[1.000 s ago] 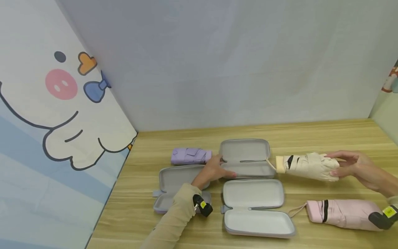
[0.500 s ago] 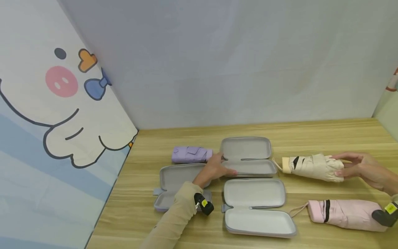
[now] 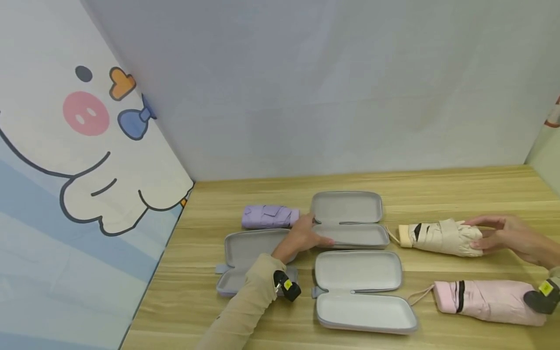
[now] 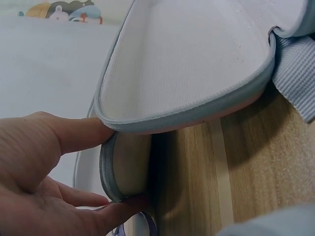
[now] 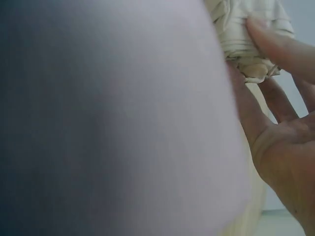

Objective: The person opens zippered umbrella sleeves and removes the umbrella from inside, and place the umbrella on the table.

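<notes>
My left hand (image 3: 302, 239) grips the left end of an open grey-lined case (image 3: 347, 208) in the back middle of the table. The left wrist view shows its thumb and fingers on either side of the case's pale end wall (image 4: 129, 167). A folded cream umbrella (image 3: 448, 238), with a black strap mark and a pale yellow handle, lies to the right of that case. My right hand (image 3: 509, 239) holds the umbrella's gathered fabric end between thumb and fingers. The umbrella's wrist loop (image 3: 392, 234) reaches to the case's right edge.
A second open case (image 3: 358, 270) lies in front, and a third (image 3: 251, 253) at left, partly under my left forearm. A folded purple umbrella (image 3: 268, 217) lies behind it. The folded pink umbrella (image 3: 498, 300) at front right blurs across the right wrist view. A wall stands behind.
My right hand and the cream umbrella have moved slightly right, away from the back case, and the handle end has dropped a little. The left hand keeps its grip on the case.
</notes>
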A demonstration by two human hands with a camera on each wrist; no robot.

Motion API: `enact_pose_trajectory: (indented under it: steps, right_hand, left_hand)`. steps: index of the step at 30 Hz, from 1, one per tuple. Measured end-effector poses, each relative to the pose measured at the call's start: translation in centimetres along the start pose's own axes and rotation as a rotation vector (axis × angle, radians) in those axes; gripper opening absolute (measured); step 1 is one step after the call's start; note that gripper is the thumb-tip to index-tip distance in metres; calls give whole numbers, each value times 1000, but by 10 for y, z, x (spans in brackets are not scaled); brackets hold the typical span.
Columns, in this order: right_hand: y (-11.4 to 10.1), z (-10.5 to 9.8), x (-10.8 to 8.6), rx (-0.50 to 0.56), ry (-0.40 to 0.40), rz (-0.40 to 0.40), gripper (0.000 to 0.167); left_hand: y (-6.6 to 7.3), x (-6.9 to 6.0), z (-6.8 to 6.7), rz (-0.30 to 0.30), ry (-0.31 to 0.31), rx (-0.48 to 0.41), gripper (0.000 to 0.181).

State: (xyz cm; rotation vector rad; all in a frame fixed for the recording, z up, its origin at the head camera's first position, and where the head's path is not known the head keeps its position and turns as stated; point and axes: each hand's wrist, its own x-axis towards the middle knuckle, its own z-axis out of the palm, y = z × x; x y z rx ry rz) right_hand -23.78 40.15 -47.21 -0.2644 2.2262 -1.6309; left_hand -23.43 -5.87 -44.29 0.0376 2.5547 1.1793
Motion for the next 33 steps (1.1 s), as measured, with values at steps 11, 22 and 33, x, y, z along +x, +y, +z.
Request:
enact_pose_trajectory:
  steps: [11,22,33]
  right_hand:
    - [-19,15,5,-160,49,6,38]
    - [-51,33,2,-534,108,12,51]
    - [-71,37,-33,-638,221,-90,47]
  left_hand:
    - [1,2,-2,13,16,82,91]
    - [7,-2,-6,94,43,113,82]
    - [-3,-50,-49,392,163,214,68]
